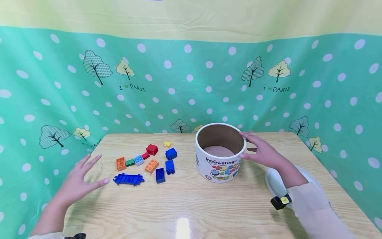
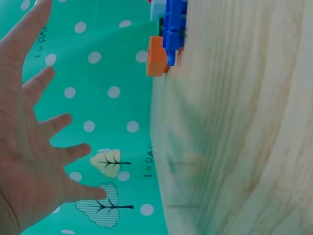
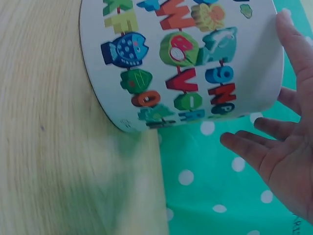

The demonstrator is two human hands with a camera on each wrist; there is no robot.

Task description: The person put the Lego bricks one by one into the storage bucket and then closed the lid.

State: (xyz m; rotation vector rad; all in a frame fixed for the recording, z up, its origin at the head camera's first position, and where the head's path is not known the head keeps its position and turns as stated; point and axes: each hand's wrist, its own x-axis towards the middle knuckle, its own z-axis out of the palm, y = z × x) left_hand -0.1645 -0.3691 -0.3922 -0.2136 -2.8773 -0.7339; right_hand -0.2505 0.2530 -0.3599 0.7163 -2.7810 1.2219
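My left hand (image 1: 78,182) hovers at the left of the table, fingers spread and holding nothing; the left wrist view shows its spread palm (image 2: 29,161) too. Closest to it are a blue toy-train base (image 1: 128,179) and an orange block (image 1: 120,163). At the centre right stands a round, lidless white tub (image 1: 219,169) printed with colourful shapes, its visible inside bare. My right hand (image 1: 264,152) is at the tub's right rim, thumb and fingertips against or very near it. In the right wrist view the thumb (image 3: 296,44) lies by the tub's edge, other fingers extended.
Several loose blocks lie left of the tub, among them a red block (image 1: 152,149), a blue block (image 1: 160,175) and a small yellow block (image 1: 167,144). A white round lid (image 1: 273,181) lies partly under the right forearm. Behind hangs a green dotted curtain (image 1: 191,89).
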